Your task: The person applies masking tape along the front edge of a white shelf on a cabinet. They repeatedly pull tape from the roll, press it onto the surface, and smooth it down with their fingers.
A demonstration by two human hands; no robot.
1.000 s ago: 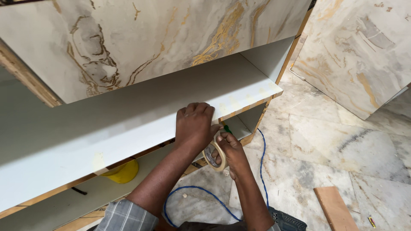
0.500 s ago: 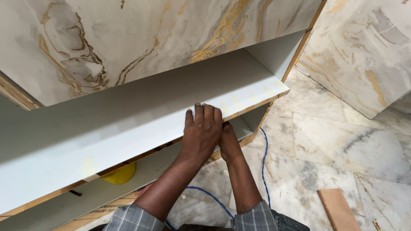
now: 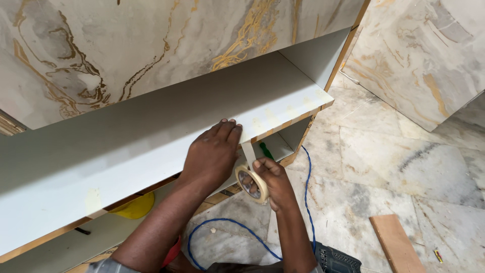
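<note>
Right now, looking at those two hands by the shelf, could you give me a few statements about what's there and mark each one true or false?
1. The right hand holds a roll of tape. True.
2. The left hand rests flat on the white shelf. True.
3. A red cable lies on the floor. False: the cable is blue.
4. The left hand grips a hammer. False: it holds nothing.
5. A yellow object sits below the shelf. True.
</note>
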